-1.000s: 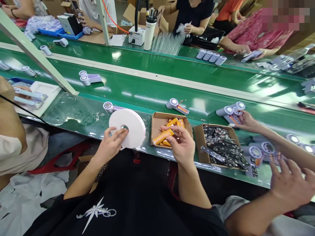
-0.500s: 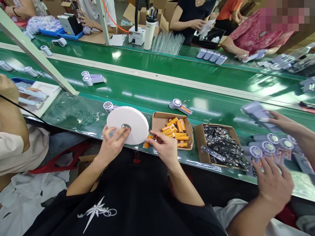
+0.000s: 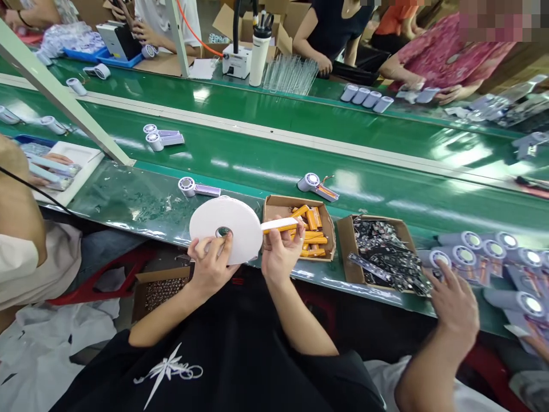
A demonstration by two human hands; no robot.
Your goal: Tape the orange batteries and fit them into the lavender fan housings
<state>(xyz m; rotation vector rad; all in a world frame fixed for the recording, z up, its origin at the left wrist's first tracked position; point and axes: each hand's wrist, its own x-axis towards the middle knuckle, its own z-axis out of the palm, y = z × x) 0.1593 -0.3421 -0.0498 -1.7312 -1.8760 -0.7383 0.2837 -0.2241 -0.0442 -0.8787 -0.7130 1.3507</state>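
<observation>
My left hand [image 3: 213,260] grips a large white roll of tape [image 3: 244,229] near its centre hole, with fingertips at the hole. From the roll's right edge a white strip [image 3: 281,224] runs out to my right hand [image 3: 283,249], whose fingers and thumb hold it together with an orange battery lying beneath the strip. Just behind and right of that hand is a cardboard box [image 3: 332,243] of orange batteries [image 3: 315,237]. A lilac fan unit [image 3: 187,186] lies behind the roll on the table.
An open box [image 3: 347,249] of dark circuit boards stands right of the batteries. Beyond it a co-worker's hand [image 3: 454,297] touches several lilac fan units [image 3: 463,256]. Another fan [image 3: 309,182] with loose wires lies on the green belt [image 3: 240,154]. A slanted metal post [image 3: 72,97] rises at left.
My right hand has turned upward, and a white strip now stretches from the roll to it. The roll has shifted slightly down and right. At right, the co-worker's hands have moved.
</observation>
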